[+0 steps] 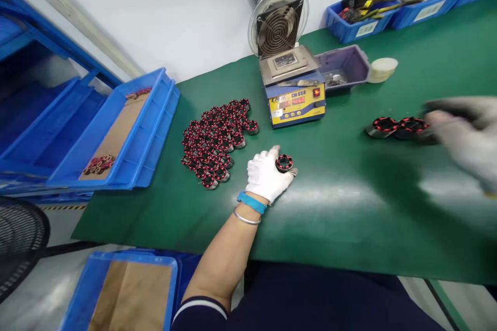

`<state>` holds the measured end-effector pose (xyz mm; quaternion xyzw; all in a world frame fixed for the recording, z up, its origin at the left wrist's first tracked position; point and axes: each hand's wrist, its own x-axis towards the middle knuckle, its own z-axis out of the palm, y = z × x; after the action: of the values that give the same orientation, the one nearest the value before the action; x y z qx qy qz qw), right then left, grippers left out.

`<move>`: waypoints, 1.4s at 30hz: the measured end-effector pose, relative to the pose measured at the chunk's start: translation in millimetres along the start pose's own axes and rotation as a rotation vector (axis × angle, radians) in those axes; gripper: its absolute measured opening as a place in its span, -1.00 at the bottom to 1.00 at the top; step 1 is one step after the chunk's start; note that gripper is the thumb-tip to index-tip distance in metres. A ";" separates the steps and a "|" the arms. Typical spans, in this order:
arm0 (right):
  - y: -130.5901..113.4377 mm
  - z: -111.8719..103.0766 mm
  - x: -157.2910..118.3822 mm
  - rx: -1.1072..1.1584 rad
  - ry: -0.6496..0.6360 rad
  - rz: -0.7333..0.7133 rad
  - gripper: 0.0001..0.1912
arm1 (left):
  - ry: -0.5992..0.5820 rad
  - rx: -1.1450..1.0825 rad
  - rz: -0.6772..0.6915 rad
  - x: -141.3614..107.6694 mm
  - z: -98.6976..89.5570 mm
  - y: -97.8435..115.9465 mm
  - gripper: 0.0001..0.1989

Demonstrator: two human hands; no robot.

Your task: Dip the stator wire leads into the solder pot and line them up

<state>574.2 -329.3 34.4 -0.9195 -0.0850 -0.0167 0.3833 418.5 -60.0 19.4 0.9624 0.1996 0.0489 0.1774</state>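
In a white glove, my left hand (267, 176) is closed around one motor stator (284, 163), a dark ring with red slots, low over the green table. My right hand (466, 139), gloved too and smeared by motion, is at the right beside a short row of similar stators (384, 126). Its fingertips reach the right end of that row, but their grip is too blurred to make out. Left of my left hand stands a dense cluster of stators (213, 139) with metal sides, packed close together on the table.
A blue and yellow soldering pot (297, 106) with a fan stands behind my left hand, beside a purple bin (345, 62) and white round pads (382, 69). Blue tool bins (357, 31) line the back. Stacked blue trays (155, 129) flank the table's left side; a fan (21, 243) stands below.
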 end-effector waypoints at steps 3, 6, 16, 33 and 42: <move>-58.8 42.9 -38.2 0.066 -0.485 0.095 -0.53 | 0.014 -0.004 0.003 -0.1 1.6 0.5 -0.53; -82.6 87.5 -43.9 0.177 -0.675 -0.064 -0.43 | 0.052 -0.034 0.052 -3.7 3.7 -0.7 -0.54; -88.8 121.3 -56.3 0.684 -0.598 -0.105 -0.52 | 0.120 -0.497 0.098 -6.4 19.8 -3.1 -0.49; -86.0 105.7 -58.3 0.426 -0.226 -0.239 -0.52 | -0.339 -1.213 -0.006 -4.7 -31.0 -34.0 -0.54; -86.0 108.5 -61.2 0.507 -0.233 -0.237 -0.51 | -0.062 -0.982 -0.024 -12.6 -12.2 -3.5 -0.62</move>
<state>495.7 -201.8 12.4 -0.7741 -0.2365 0.0660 0.5835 403.7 -58.1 29.2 0.7636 0.1585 0.1065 0.6168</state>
